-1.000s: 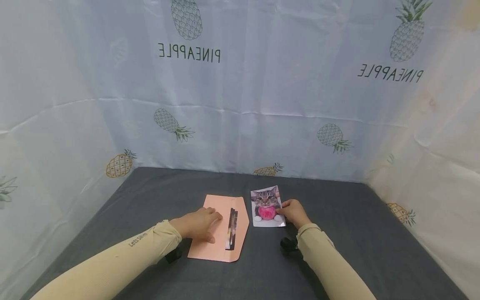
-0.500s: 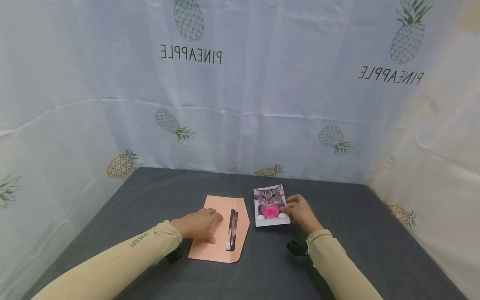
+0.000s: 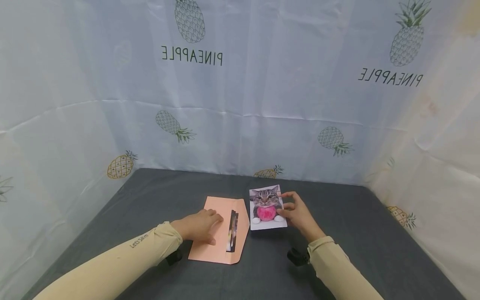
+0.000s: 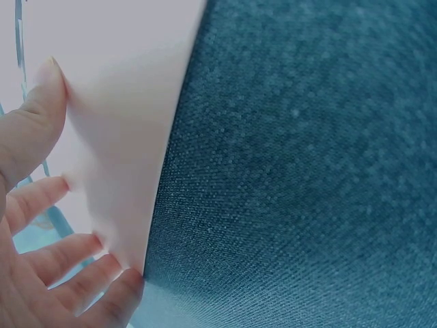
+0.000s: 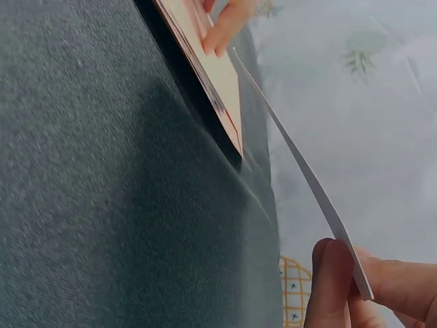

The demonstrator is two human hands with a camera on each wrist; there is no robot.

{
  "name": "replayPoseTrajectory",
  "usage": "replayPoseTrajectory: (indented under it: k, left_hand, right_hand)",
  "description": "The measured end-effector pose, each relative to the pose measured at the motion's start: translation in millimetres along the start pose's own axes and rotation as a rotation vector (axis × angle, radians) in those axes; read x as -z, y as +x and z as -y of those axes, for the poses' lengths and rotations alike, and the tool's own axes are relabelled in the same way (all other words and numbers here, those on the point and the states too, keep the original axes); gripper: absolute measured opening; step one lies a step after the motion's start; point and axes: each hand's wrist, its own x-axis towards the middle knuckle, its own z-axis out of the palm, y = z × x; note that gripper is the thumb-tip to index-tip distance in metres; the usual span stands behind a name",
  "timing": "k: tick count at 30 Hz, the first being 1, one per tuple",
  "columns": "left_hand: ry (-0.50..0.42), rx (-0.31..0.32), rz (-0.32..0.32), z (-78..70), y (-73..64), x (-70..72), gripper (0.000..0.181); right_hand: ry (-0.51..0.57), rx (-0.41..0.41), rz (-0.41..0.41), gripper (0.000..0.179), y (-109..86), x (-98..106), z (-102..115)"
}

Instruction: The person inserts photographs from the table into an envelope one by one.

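Note:
A peach envelope lies on the dark cloth with its pointed flap to the right. Several dark-edged photos show in its opening. My left hand rests on the envelope, and in the left wrist view its spread fingertips touch the paper. Just right of the flap, my right hand pinches a cat photo by its right edge. The cat in it has a pink fluffy ball at its chest. From the right wrist view, the photo appears edge-on, raised off the cloth between thumb and fingers.
A dark grey cloth covers the table. White curtains printed with pineapples hang behind and at both sides. A black wrist device sits under the right wrist, and another under the left.
The cat photo has come up off the cloth, gone a little right, then back left toward the flap. My right index finger has moved higher along its edge. The left hand stays put.

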Motion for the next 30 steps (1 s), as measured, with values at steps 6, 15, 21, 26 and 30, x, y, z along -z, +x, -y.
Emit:
replayPoseTrajectory:
  k: [6, 15, 21, 26, 30]
  left_hand:
    - [0.003, -0.004, -0.004, -1.2, -0.4, 1.1, 0.065]
    - [-0.005, 0.011, 0.003, -2.2, -1.2, 1.9, 0.065]
    - [0.000, 0.018, 0.006, -2.5, -0.1, 1.2, 0.064]
    - [0.002, 0.018, 0.003, -2.5, 0.3, 1.0, 0.065]
    - [0.007, 0.007, -0.002, -1.7, 0.5, 0.3, 0.064]
  right_hand:
    - [-0.006, -0.009, 0.006, 0.044, -2.9, -5, -1]
    - [0.012, -0.017, 0.023, 0.045, -6.3, -11, 0]
    - [-0.025, -0.021, 0.017, 0.046, -7.9, -15, 0]
    - [-0.065, -0.023, 0.007, 0.045, -8.5, -19, 0]
    - [-0.074, -0.016, 0.008, 0.045, -8.9, -22, 0]
